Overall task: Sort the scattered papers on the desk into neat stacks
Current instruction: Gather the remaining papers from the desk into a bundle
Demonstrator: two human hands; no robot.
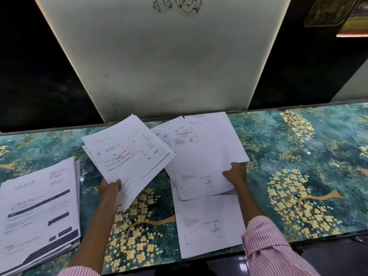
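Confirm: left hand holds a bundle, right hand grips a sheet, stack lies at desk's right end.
Wrong: head view shows the stack at the left end of the desk. The left hand holds a bundle, right hand grips a sheet.

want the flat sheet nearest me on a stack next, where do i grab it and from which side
Pinch its near edge, coming from your side. The flat sheet lies flush on the desk, its far end under the sheets your right hand holds, but its near edge seems to reach the desk's front, so fingers could probably slip under there.
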